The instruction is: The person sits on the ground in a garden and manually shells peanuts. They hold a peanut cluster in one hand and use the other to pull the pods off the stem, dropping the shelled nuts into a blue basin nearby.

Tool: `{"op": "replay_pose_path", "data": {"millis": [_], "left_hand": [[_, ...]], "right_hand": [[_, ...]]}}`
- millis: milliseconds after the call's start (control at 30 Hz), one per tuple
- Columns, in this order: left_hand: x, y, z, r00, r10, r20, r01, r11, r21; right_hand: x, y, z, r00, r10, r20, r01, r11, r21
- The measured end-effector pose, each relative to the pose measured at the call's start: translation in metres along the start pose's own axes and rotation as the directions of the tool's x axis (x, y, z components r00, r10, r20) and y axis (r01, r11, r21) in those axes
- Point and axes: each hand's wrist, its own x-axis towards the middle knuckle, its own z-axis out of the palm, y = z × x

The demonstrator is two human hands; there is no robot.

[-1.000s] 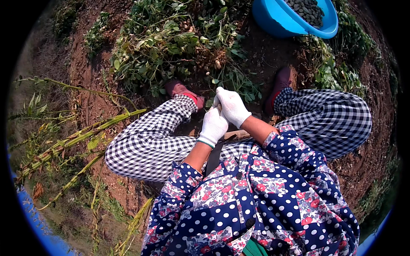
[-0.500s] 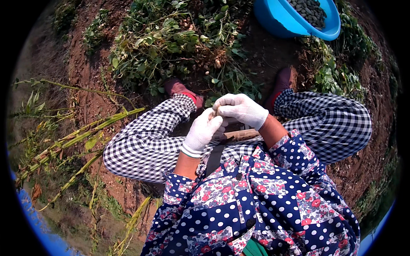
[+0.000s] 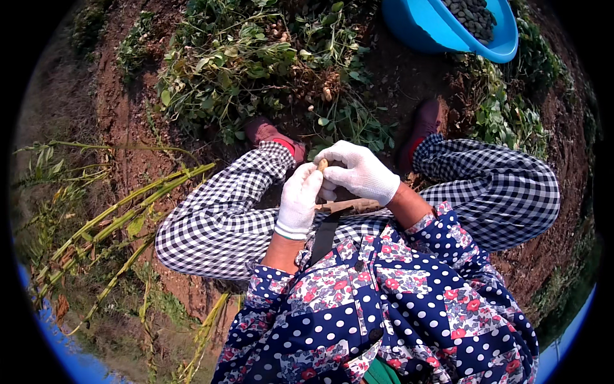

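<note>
A small tan peanut (image 3: 322,164) shows between my fingertips, in front of my lap. My left hand (image 3: 299,200), in a white knit glove, pinches it from the left side. From the right, my right hand (image 3: 363,171), gloved the same way, touches the peanut with thumb and bent forefinger. The lower part of the peanut is hidden by the gloves. Beyond my hands lies a heap of uprooted peanut plants (image 3: 236,70), with several pale pods (image 3: 327,94) among the stems and roots.
A blue plastic basin (image 3: 419,29) holding many dark pods stands at the far right. Leafy plants (image 3: 508,118) lie below it. Tall yellow-green stalks (image 3: 121,217) lean in from the left. My shoes (image 3: 427,125) rest on brown soil either side of the hands.
My right hand has opened a little and shifted slightly, so the peanut between my fingertips shows more plainly. My left hand has turned a little more upright.
</note>
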Motion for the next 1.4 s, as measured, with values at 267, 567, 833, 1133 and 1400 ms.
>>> {"op": "replay_pose_path", "data": {"millis": [267,567,833,1133,1400], "left_hand": [[0.014,-0.008,-0.012,0.989,0.134,-0.057,-0.09,0.872,0.482],[0.023,-0.013,-0.005,0.893,0.45,0.009,-0.293,0.566,0.77],[0.027,-0.028,-0.004,0.836,0.54,-0.094,-0.234,0.508,0.829],[0.031,-0.029,-0.004,0.825,0.53,-0.197,-0.231,0.634,0.738],[0.023,-0.026,-0.004,0.798,0.598,-0.074,-0.251,0.442,0.861]], "right_hand": [[0.01,0.008,-0.002,0.984,-0.17,0.058,0.179,0.908,-0.379],[0.025,0.012,0.009,0.987,-0.162,0.009,0.158,0.943,-0.292],[0.028,0.014,0.025,0.994,0.025,-0.105,-0.047,0.975,-0.218],[0.02,0.016,0.035,0.956,0.267,-0.123,-0.235,0.946,0.223],[0.023,0.016,0.03,0.955,0.286,-0.075,-0.277,0.954,0.112]]}}
